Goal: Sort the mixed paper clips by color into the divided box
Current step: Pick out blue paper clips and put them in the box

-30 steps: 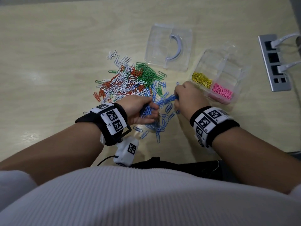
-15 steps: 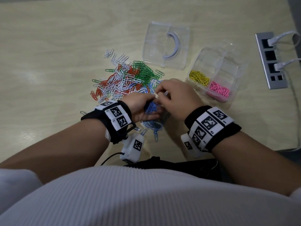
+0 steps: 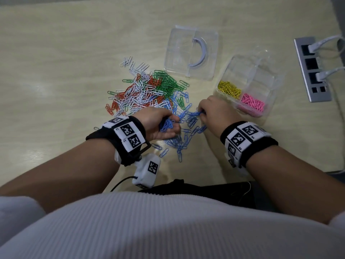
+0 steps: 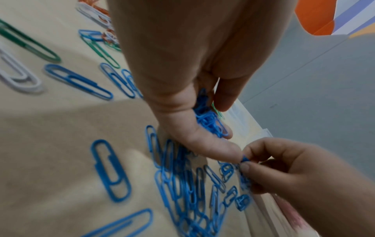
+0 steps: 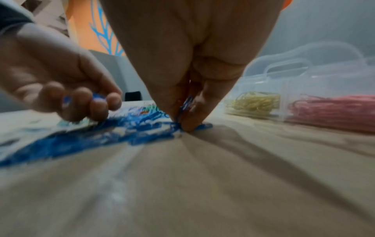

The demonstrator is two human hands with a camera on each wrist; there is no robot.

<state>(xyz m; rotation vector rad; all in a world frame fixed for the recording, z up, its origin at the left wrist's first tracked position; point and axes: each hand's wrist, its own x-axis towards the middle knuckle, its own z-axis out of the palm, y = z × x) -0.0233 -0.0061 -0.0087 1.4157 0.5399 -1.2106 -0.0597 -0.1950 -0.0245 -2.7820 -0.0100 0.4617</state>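
Observation:
A mixed pile of paper clips (image 3: 147, 90), green, white, orange and blue, lies mid-table. Nearer me is a loose heap of blue clips (image 3: 179, 141). My left hand (image 3: 160, 124) is curled round a bunch of blue clips (image 4: 209, 118). My right hand (image 3: 214, 113) pinches blue clips (image 5: 187, 104) at the table, just right of the left hand. The clear divided box (image 3: 268, 75) stands to the right, with yellow clips (image 3: 228, 88) in one compartment and pink clips (image 3: 253, 103) in the one beside it.
The box's clear lid (image 3: 192, 51) with a curved handle lies behind the pile. A grey socket strip (image 3: 311, 70) with white plugs sits at the far right. A white sensor unit (image 3: 149, 169) hangs below my left wrist by the table's near edge.
My right hand went left to meet the left hand over the blue heap, then moved back right and now pinches blue clips near the box. The left hand keeps its bunch.

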